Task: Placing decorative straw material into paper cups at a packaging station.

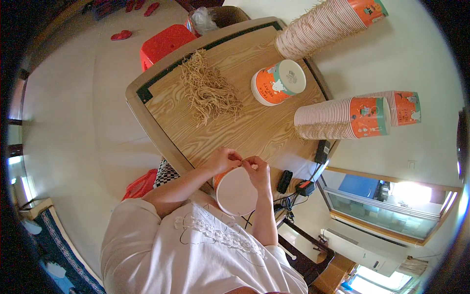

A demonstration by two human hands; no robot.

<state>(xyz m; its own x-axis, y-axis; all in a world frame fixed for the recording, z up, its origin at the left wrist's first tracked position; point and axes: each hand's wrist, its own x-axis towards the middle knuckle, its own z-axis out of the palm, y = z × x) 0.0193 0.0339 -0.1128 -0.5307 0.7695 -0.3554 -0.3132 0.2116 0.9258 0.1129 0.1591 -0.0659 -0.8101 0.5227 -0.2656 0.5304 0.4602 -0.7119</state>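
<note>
Close in front of me, a round paper bucket (237, 192) with an orange outside is tipped so that its pale round face shows. My left hand (226, 159) and my right hand (258, 170) meet at its far rim, fingertips pinched together. A small bit of tan cord seems to show between them, though the fingers cover most of it. Beyond my left hand lies a loose, tangled heap of tan cords (208, 90) on the wooden table (171, 115). An orange and green bucket (279, 82) stands upside down to the right of the heap.
Tall stacks of nested buckets, one at the far right (325, 27) and others (338, 117) nearer, have cords poking out. Black power adapters (306, 187) with cables lie at the table's right edge. A red stool (166, 45) stands beyond the far left edge.
</note>
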